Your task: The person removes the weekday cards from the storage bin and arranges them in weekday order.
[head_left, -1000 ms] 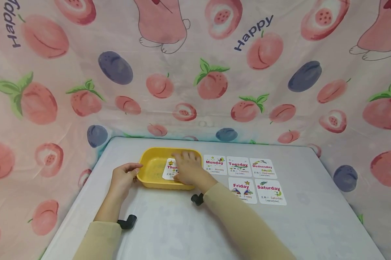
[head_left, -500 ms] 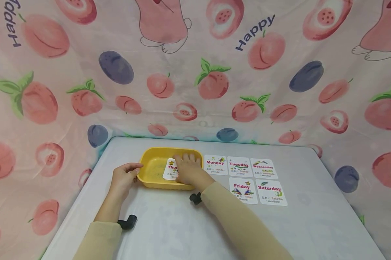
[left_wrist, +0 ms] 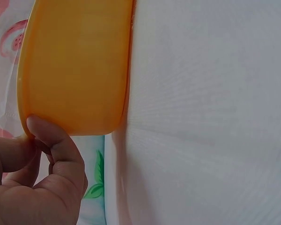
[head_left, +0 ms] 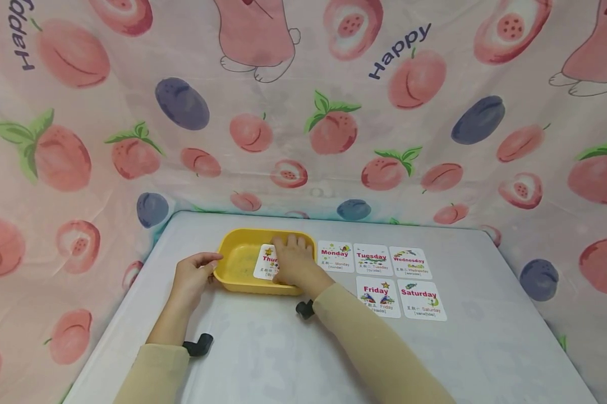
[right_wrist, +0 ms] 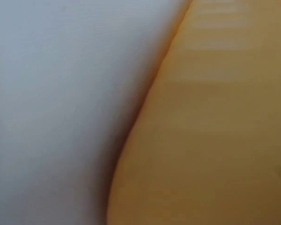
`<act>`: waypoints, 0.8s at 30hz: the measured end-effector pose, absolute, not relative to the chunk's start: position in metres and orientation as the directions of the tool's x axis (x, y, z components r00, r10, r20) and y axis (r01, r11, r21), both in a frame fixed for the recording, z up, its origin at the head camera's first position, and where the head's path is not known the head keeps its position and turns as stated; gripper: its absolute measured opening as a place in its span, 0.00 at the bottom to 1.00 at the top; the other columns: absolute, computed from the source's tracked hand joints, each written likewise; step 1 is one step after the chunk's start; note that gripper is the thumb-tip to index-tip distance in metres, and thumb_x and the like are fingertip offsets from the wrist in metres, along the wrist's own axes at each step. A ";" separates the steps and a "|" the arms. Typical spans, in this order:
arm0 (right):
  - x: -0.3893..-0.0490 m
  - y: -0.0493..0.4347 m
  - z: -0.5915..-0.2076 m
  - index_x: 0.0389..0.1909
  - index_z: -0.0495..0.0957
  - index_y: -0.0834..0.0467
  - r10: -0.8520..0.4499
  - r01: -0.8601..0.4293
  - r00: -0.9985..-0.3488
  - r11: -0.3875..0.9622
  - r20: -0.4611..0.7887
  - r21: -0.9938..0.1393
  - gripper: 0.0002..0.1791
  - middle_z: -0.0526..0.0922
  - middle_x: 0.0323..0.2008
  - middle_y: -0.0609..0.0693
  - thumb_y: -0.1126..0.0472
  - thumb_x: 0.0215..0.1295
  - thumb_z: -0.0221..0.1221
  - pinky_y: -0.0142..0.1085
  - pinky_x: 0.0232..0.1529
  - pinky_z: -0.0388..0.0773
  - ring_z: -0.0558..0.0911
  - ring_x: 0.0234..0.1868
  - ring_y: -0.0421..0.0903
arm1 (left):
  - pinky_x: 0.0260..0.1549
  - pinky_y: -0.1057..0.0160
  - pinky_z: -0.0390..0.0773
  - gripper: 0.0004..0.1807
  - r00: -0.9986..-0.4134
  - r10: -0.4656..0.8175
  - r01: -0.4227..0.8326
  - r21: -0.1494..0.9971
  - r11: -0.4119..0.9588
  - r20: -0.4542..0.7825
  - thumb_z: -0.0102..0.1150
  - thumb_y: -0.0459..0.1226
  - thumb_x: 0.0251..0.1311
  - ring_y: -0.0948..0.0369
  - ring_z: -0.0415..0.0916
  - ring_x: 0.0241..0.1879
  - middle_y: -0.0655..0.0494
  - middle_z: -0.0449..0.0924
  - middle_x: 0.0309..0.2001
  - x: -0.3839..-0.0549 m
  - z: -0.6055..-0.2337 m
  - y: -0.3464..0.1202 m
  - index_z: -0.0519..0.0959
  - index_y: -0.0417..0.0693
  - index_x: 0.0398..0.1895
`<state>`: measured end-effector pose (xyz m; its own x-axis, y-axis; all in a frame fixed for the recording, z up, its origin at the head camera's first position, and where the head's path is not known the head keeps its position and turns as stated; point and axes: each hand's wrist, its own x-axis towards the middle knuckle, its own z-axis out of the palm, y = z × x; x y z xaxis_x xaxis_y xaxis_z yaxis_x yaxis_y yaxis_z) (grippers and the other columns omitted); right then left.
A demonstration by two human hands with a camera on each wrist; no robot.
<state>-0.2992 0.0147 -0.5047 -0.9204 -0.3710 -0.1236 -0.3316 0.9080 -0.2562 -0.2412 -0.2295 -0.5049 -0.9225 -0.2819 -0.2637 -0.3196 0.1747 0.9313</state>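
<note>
My left hand (head_left: 192,276) pinches the left rim of a yellow plastic tray (head_left: 239,237) between thumb and finger. In the left wrist view, the thumb and fingertip of the left hand (left_wrist: 42,178) meet at the tray's (left_wrist: 79,70) rim. Inside the tray's right half, my right hand (head_left: 298,261) holds a white "Thursday" card (head_left: 265,269), with the thumb at its near edge and the fingers over its far edge. That hand covers the right part of the card. The right wrist view is filled by the yellow tray wall (right_wrist: 201,131), and the hand is out of sight there.
Right of the tray lie two rows of cards: Monday (head_left: 335,261), Tuesday (head_left: 371,264) and Wednesday (head_left: 409,266) behind, Friday (head_left: 376,292) and Saturday (head_left: 419,297) in front. They lie on a white table (head_left: 263,348) against a fruit-print cloth (head_left: 293,196).
The Thursday card has shifted very slightly up in the head view under the right hand. My left hand keeps its place at the tray's rim, and the other cards stay put.
</note>
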 end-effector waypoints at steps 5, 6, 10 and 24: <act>-0.297 0.015 -0.504 0.80 0.61 0.43 -0.377 -0.342 -0.922 0.902 -0.093 -0.263 0.56 0.67 0.68 0.57 0.46 0.54 0.82 0.53 0.68 0.68 0.66 0.65 0.58 | 0.35 0.69 0.82 0.14 -0.924 -0.277 -0.317 0.933 0.170 -0.263 0.55 0.31 0.79 0.58 0.75 0.42 0.44 0.76 0.61 -0.242 -0.506 -0.231 0.84 0.39 0.61; -0.297 0.015 -0.503 0.80 0.61 0.43 -0.379 -0.346 -0.922 0.902 -0.087 -0.259 0.56 0.66 0.68 0.57 0.46 0.54 0.82 0.54 0.69 0.68 0.66 0.66 0.59 | 0.35 0.69 0.82 0.14 -0.924 -0.276 -0.316 0.934 0.169 -0.263 0.55 0.31 0.79 0.58 0.75 0.41 0.44 0.76 0.61 -0.242 -0.506 -0.231 0.84 0.39 0.61; -0.296 0.015 -0.503 0.80 0.61 0.42 -0.383 -0.357 -0.921 0.902 -0.068 -0.241 0.56 0.65 0.69 0.57 0.45 0.53 0.83 0.55 0.70 0.67 0.65 0.68 0.59 | 0.35 0.70 0.81 0.14 -0.926 -0.272 -0.313 0.936 0.163 -0.262 0.56 0.31 0.79 0.58 0.75 0.41 0.44 0.76 0.61 -0.242 -0.507 -0.231 0.84 0.38 0.61; -0.297 0.015 -0.504 0.82 0.61 0.43 -0.397 -0.377 -0.915 0.905 -0.073 -0.195 0.56 0.70 0.68 0.56 0.43 0.55 0.81 0.54 0.69 0.68 0.67 0.66 0.57 | 0.35 0.70 0.82 0.14 -0.926 -0.274 -0.311 0.936 0.164 -0.260 0.56 0.31 0.79 0.58 0.75 0.41 0.45 0.76 0.61 -0.242 -0.507 -0.232 0.84 0.38 0.61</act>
<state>-0.2975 0.0150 -0.5037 -0.9151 -0.3967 -0.0728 -0.3770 0.9055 -0.1950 -0.2422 -0.2316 -0.5072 -0.9259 -0.2741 -0.2597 -0.3112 0.1640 0.9361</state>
